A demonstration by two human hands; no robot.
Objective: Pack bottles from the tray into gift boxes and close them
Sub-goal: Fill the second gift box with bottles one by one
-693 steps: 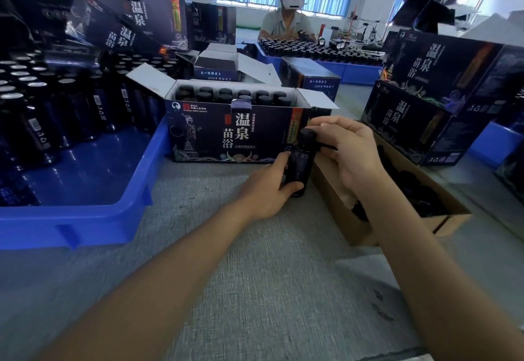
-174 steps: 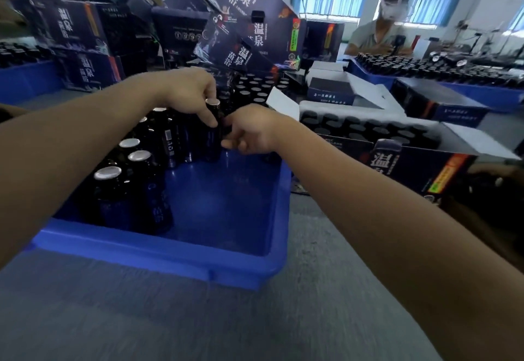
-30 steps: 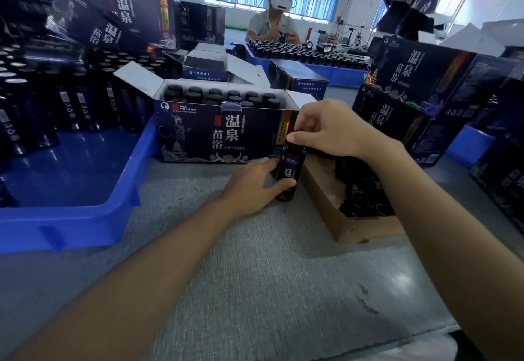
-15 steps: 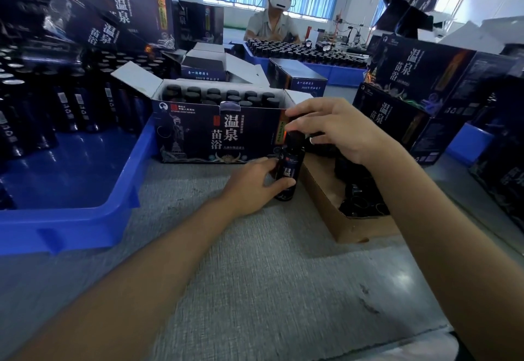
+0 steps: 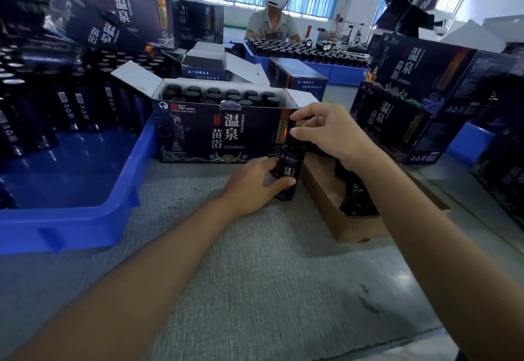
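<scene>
Left hand point(image 5: 255, 183) grips bottle point(image 5: 291, 172); right hand point(image 5: 333, 133), curled, perhaps touches cap point(image 5: 297, 143).

Bare tabletop point(image 5: 255, 270) — tray point(image 5: 85, 219), carton point(image 5: 340, 227) flanking

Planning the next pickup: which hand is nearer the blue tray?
Left. The left hand grips the bottle right of the blue tray; the right hand is farther right, above the bottle.

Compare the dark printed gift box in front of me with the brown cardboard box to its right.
The gift box is dark blue with printed characters; the brown box is plain cardboard. The gift box stands taller, flaps spread open; the brown box is a low tray. The gift box holds upright bottles in rows; the brown box holds loose dark pieces. Both are open-topped on the grey table.
</scene>
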